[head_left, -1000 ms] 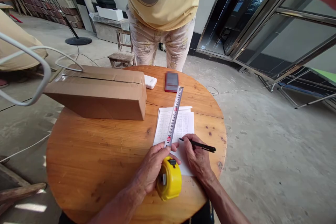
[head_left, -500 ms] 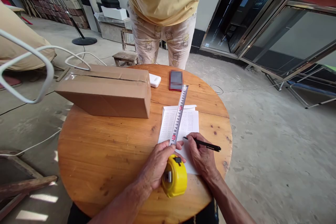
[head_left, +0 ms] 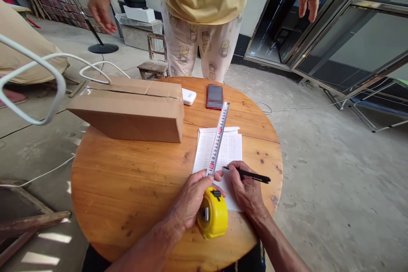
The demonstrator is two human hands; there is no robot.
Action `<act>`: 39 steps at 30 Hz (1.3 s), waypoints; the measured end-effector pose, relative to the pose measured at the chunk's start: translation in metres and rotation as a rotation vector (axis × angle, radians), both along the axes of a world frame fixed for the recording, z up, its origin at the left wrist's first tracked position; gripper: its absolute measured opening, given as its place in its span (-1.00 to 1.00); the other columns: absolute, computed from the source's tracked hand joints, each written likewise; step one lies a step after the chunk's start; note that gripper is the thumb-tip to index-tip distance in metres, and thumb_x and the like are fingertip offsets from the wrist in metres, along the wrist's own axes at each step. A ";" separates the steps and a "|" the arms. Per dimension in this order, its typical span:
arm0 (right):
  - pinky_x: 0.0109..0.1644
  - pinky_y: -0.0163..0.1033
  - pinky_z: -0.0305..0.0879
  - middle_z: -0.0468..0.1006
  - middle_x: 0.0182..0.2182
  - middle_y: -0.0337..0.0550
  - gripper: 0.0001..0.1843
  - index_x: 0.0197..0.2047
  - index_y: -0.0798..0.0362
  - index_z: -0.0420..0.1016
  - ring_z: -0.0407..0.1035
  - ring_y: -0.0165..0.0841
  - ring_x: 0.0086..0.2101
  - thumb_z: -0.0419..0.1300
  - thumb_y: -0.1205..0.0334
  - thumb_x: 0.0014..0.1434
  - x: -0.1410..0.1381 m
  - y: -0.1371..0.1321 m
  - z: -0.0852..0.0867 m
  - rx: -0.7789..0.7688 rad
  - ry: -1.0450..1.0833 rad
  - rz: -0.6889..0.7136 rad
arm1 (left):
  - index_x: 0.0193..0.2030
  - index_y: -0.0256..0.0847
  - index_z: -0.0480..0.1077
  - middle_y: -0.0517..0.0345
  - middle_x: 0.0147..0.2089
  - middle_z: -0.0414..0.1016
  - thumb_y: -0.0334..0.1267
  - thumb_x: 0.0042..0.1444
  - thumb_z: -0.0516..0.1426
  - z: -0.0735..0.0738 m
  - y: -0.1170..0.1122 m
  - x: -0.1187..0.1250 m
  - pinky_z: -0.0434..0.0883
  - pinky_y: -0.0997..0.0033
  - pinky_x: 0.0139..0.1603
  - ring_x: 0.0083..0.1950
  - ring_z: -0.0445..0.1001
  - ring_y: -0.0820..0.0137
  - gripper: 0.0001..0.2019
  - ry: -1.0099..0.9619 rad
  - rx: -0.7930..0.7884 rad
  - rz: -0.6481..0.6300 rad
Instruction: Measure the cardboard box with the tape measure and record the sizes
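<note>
A yellow tape measure [head_left: 214,216] is gripped in my left hand [head_left: 193,199], with the thumb and fingers on the blade near the case. Its silver blade [head_left: 218,140] runs away from me across the paper, its far end beside a dark red-edged device [head_left: 214,96]. Between the fingers of my right hand [head_left: 247,191] is a black pen [head_left: 251,174], the tip pointing left, close to the blade. That hand rests on the right part of the white paper sheets [head_left: 234,148], which carry rows of small printed or written marks.
The sheets lie on a round wooden table [head_left: 134,187]. A cardboard box [head_left: 140,123] stands at its left, with a white cable [head_left: 60,76] near it and a small white case [head_left: 189,96] behind. Facing me across the table stands a person [head_left: 207,4] in a yellow shirt.
The standing person's arms have lowered, and both of that person's hands now show at the sides. My hands, the tape measure and the pen keep their places.
</note>
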State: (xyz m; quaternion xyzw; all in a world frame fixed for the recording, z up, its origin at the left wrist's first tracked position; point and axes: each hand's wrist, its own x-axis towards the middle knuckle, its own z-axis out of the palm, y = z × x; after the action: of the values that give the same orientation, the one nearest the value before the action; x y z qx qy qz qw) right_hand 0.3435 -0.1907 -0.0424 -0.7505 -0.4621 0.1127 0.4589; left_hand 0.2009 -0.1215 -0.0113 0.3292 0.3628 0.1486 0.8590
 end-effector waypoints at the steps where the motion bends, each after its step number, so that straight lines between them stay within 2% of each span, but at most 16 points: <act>1: -0.36 -0.31 0.27 0.48 -0.49 -0.22 -0.81 -0.36 0.06 0.41 0.35 -0.38 -0.45 0.04 0.20 0.21 0.000 0.000 0.000 0.003 0.005 -0.001 | -0.35 -0.21 0.31 0.06 -0.40 0.57 -0.16 0.02 0.13 0.000 0.000 0.000 0.28 0.55 -0.54 -0.56 0.37 0.50 -0.84 0.001 -0.001 0.000; 12: -0.43 -0.33 0.21 0.43 -0.55 -0.25 -0.80 -0.39 0.06 0.41 0.27 -0.42 -0.53 0.04 0.21 0.21 -0.001 0.001 0.001 -0.009 -0.006 -0.004 | -0.34 -0.24 0.31 -0.01 -0.25 0.59 -0.20 0.07 0.10 0.000 0.000 0.001 0.29 0.56 -0.52 -0.52 0.42 0.51 -0.86 -0.009 0.020 -0.006; 18: -0.32 -0.31 0.25 0.46 -0.47 -0.22 -0.81 -0.37 0.06 0.39 0.33 -0.38 -0.42 0.03 0.21 0.22 0.001 -0.002 -0.001 0.067 0.033 -0.060 | -0.34 -0.25 0.33 -0.04 -0.09 0.54 -0.20 0.07 0.11 0.000 0.000 0.000 0.31 0.54 -0.50 -0.48 0.45 0.51 -0.85 -0.010 0.030 -0.009; 23: -0.33 -0.32 0.24 0.45 -0.46 -0.23 -0.82 -0.35 0.05 0.38 0.31 -0.39 -0.42 0.03 0.21 0.23 0.001 -0.002 -0.003 0.059 0.087 -0.064 | -0.34 -0.25 0.33 -0.06 -0.17 0.56 -0.19 0.07 0.11 -0.001 0.002 0.000 0.32 0.53 -0.50 -0.46 0.47 0.47 -0.84 -0.007 0.035 -0.022; 27: -0.32 -0.32 0.23 0.44 -0.47 -0.24 -0.81 -0.36 0.05 0.38 0.30 -0.40 -0.42 0.03 0.20 0.23 0.001 -0.002 -0.003 0.053 0.105 -0.053 | -0.32 -0.25 0.33 -0.06 -0.07 0.53 -0.19 0.06 0.12 -0.002 0.002 0.000 0.33 0.53 -0.51 -0.43 0.49 0.45 -0.84 -0.011 0.032 -0.016; 39: -0.39 -0.33 0.20 0.41 -0.51 -0.24 -0.79 -0.37 0.06 0.39 0.26 -0.40 -0.46 0.04 0.16 0.22 0.001 0.000 -0.005 0.022 0.106 -0.039 | -0.33 -0.26 0.33 -0.07 -0.12 0.55 -0.19 0.08 0.10 0.000 0.002 -0.001 0.31 0.55 -0.53 -0.48 0.46 0.50 -0.84 -0.010 0.019 -0.019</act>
State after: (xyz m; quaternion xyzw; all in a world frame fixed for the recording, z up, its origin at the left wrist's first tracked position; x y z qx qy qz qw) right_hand 0.3449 -0.1909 -0.0476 -0.7472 -0.4235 0.1380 0.4932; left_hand 0.2002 -0.1192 -0.0117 0.3402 0.3538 0.1456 0.8590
